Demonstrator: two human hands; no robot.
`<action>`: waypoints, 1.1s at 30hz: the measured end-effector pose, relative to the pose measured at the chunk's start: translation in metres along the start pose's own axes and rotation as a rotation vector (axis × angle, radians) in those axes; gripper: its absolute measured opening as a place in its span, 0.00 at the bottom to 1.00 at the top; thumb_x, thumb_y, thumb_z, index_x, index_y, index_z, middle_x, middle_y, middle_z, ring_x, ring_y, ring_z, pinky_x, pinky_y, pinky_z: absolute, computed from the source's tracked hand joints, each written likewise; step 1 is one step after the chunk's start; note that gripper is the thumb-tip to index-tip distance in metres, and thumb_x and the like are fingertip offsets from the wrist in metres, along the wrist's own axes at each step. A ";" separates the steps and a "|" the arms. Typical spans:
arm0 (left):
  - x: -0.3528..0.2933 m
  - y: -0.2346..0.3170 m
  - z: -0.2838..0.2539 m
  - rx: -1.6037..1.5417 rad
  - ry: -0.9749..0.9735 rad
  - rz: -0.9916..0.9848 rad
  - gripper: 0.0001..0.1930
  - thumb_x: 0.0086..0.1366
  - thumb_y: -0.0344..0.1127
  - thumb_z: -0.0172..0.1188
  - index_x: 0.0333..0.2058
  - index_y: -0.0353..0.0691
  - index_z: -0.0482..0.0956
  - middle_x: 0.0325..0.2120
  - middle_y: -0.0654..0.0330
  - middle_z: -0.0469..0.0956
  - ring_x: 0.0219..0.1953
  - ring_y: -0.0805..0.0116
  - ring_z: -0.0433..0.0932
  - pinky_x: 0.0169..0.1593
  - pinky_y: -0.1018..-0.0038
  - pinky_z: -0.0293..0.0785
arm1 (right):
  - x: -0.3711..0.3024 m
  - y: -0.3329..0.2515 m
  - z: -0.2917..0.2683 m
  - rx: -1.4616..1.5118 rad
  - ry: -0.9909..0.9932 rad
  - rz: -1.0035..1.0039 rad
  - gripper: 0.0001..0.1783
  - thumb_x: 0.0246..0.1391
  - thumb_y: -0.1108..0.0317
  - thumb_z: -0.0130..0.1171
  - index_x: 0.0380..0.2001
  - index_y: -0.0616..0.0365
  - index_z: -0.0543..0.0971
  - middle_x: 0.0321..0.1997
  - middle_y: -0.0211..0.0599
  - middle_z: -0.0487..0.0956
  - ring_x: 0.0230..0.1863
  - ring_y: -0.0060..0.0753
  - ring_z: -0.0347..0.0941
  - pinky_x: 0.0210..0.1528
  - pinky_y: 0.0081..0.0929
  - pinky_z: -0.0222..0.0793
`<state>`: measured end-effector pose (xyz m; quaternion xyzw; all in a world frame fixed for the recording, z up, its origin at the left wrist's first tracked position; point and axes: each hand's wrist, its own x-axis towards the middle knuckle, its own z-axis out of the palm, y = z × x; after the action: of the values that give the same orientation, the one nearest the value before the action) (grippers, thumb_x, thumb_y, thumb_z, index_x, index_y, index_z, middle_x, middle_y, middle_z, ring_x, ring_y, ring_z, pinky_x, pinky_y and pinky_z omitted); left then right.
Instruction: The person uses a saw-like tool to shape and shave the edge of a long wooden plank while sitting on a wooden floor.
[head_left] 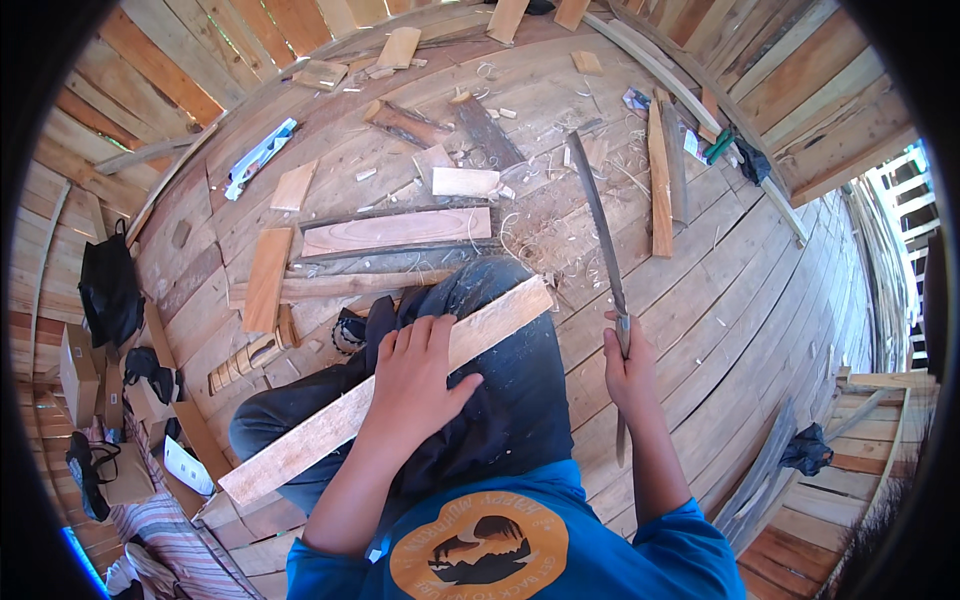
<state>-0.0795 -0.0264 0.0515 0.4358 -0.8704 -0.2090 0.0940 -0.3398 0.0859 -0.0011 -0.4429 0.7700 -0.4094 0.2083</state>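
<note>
A long, pale wooden board (320, 436) lies slantwise across my lap, its far end pointing up to the right. My left hand (415, 372) grips it near the middle, fingers over the top and thumb at the near edge. On the right, my right hand (629, 365) is closed around the handle of a long-bladed knife (600, 225). The dark blade points away from me, and a thin handle end shows below the fist. Knife and board are apart. The fingertips of my left hand are partly hidden beyond the board.
Ahead on the plank floor (720, 300) lie a reddish board (390, 232), a bark-covered log piece (405, 124), offcuts and curled shavings. Long strips (660, 180) lie to the right. Cardboard boxes (80, 370) and a black bag (108, 280) stand at the left by the plank wall.
</note>
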 end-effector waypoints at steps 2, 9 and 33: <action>0.019 -0.003 0.004 0.068 -0.187 -0.104 0.26 0.51 0.43 0.71 0.45 0.38 0.73 0.44 0.52 0.75 0.48 0.52 0.76 0.53 0.57 0.70 | 0.000 -0.003 -0.010 -0.030 -0.009 -0.044 0.08 0.64 0.68 0.52 0.41 0.60 0.76 0.16 0.37 0.66 0.19 0.26 0.64 0.24 0.29 0.60; 0.031 0.002 0.003 0.058 -0.176 -0.071 0.17 0.49 0.30 0.67 0.37 0.38 0.72 0.37 0.54 0.74 0.41 0.53 0.78 0.42 0.59 0.74 | -0.007 0.010 -0.013 -0.011 -0.180 0.030 0.10 0.63 0.64 0.53 0.33 0.60 0.74 0.19 0.50 0.72 0.22 0.54 0.73 0.25 0.39 0.64; 0.025 -0.005 0.060 0.073 -0.043 -0.145 0.30 0.58 0.57 0.64 0.43 0.35 0.69 0.31 0.47 0.78 0.33 0.50 0.82 0.34 0.61 0.78 | -0.003 0.052 0.008 0.103 -0.476 0.120 0.22 0.67 0.56 0.46 0.27 0.65 0.71 0.16 0.52 0.66 0.18 0.46 0.65 0.25 0.39 0.60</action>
<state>-0.1111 -0.0320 -0.0046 0.4961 -0.8455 -0.1927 0.0440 -0.3591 0.0993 -0.0485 -0.4692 0.7022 -0.3191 0.4301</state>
